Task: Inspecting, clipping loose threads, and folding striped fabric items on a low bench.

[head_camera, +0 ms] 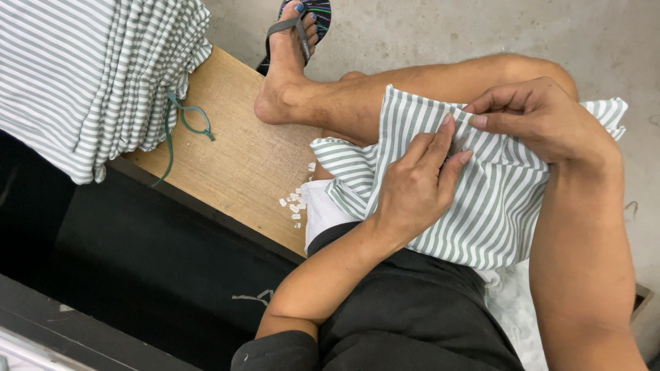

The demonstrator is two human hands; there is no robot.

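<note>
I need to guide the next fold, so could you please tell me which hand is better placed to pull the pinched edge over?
Probably the right hand: it pinches the striped cloth at its top edge.

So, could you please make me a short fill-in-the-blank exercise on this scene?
1. Both hands pinch a piece of ____ cloth.
2. The stack of folded cloth lies on a ____ bench.
3. The foot wears a ____.
4. The left hand lies ____ the right hand in the picture.

Missing words: striped; wooden; sandal; below
</note>
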